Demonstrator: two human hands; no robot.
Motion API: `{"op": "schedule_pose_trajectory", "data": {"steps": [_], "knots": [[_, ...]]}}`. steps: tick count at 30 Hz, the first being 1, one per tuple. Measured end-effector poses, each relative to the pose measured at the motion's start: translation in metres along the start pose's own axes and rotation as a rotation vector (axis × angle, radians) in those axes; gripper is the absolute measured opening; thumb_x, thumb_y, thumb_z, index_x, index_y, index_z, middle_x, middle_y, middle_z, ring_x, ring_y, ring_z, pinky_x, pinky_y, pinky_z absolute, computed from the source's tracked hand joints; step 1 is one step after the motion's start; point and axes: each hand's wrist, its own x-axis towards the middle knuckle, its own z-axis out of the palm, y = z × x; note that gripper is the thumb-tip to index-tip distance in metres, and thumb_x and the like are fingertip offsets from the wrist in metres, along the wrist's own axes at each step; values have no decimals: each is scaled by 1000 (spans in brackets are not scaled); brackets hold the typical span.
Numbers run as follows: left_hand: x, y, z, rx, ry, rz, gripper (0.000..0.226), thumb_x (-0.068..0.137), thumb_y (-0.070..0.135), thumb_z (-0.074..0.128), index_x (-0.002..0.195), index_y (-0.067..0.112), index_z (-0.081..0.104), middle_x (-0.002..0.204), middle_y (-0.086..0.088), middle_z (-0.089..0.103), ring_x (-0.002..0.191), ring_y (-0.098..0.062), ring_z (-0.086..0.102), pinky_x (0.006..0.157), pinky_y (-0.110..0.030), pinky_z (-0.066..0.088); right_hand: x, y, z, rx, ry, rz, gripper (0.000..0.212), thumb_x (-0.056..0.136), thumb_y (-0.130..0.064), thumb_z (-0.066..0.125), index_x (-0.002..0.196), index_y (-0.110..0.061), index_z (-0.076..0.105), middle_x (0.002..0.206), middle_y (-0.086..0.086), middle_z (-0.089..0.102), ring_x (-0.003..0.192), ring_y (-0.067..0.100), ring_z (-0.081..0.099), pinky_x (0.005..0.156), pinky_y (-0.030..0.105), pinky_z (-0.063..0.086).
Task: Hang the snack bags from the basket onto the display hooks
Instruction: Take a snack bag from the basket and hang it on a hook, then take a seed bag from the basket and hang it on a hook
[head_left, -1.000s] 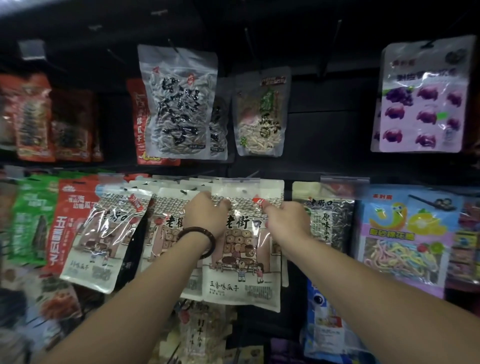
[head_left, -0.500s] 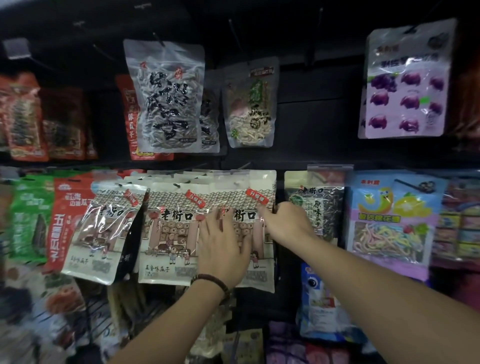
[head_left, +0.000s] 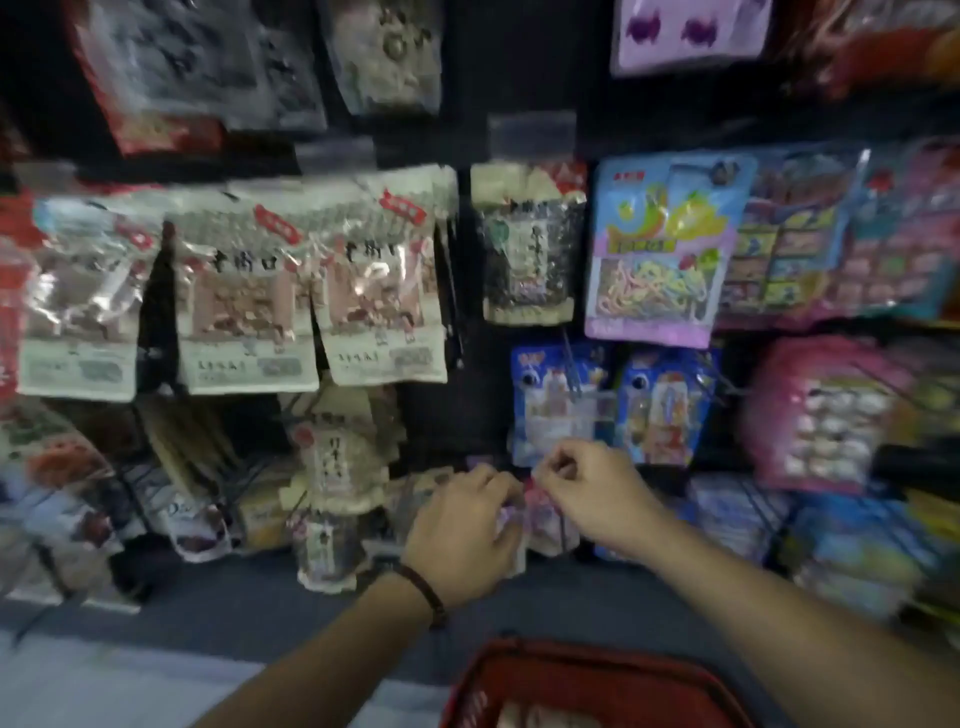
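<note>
Above basket, left hand and right hand on blurred-print pink bag

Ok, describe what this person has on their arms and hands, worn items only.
Both forearms are bare as far as the frame shows, with no sleeves in view. Neither the left hand nor the right hand wears a glove. A dark reddish-brown bracelet, seemingly beaded, circles the left wrist. The right wrist carries nothing. No rings show, though the image is blurred.

Three cream seed bags, perhaps more behind, two blue bags, one red basket
</note>
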Motion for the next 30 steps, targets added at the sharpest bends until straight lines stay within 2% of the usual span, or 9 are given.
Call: {"op": "schedule_pose_trajectory", "data": {"steps": [7,10,14,18,20,22,25,28,30], "knots": [[-83,2,130,-24,-540,-55,22,107,36,49,98,21,63,98,-4,65,83,-29,62,76,-49,56,-75,144,33,-90,-245,220,15,101,-30,70,87,-24,73,73,-14,68,65,-4,68,63,25,49],[-98,4,173,-74,-693,-129,16,99,35,59,103,25,70,114,-2,73,106,-26,68,90,-42,58,-99,199,62,-55,-291,398,14,97,-29,72,87,-20,76,83,-3,78,78,16,75,76,33,58],[-106,8,229,-155,-817,-237,20,98,39,62,109,27,73,122,-2,76,117,-26,68,98,-36,55,-132,264,112,50,-346,657,14,96,-22,72,82,-21,74,72,-2,74,62,17,69,56,28,52],[-114,-1,269,-257,-832,-377,24,100,42,64,115,24,72,125,-1,73,117,-23,67,91,-26,47,-155,313,158,205,-330,902,27,96,-14,73,72,-26,79,75,1,73,64,19,70,69,41,59],[-120,-8,281,-293,-788,-454,26,101,34,66,122,20,70,132,-6,72,121,-26,68,97,-27,50,-161,328,178,338,-208,1090,7,93,-18,78,96,-13,81,99,20,79,93,39,76,88,55,61],[-122,-14,291,-307,-783,-493,27,101,28,64,125,18,68,136,-10,71,124,-30,68,104,-32,51,-163,340,196,467,-82,1309,42,90,-28,80,122,-1,73,122,27,75,114,46,72,98,60,58],[-114,-21,298,-370,-768,-557,28,100,33,66,126,25,63,125,-8,76,114,-27,71,103,-36,54,-157,343,222,601,79,1490,48,93,-40,77,125,-5,70,135,25,69,123,45,68,107,60,56],[-111,-37,305,-343,-748,-555,26,99,31,68,124,25,66,121,-6,77,116,-26,71,102,-36,54,-144,341,250,840,27,1508,42,95,-42,75,117,-6,77,125,26,72,113,45,71,101,57,59],[-113,-46,309,-295,-761,-552,28,100,31,66,127,25,66,124,-7,76,118,-28,70,103,-36,53,-134,332,267,1020,65,1493,44,93,-42,78,109,-2,78,109,23,76,94,42,74,80,48,64]]}}
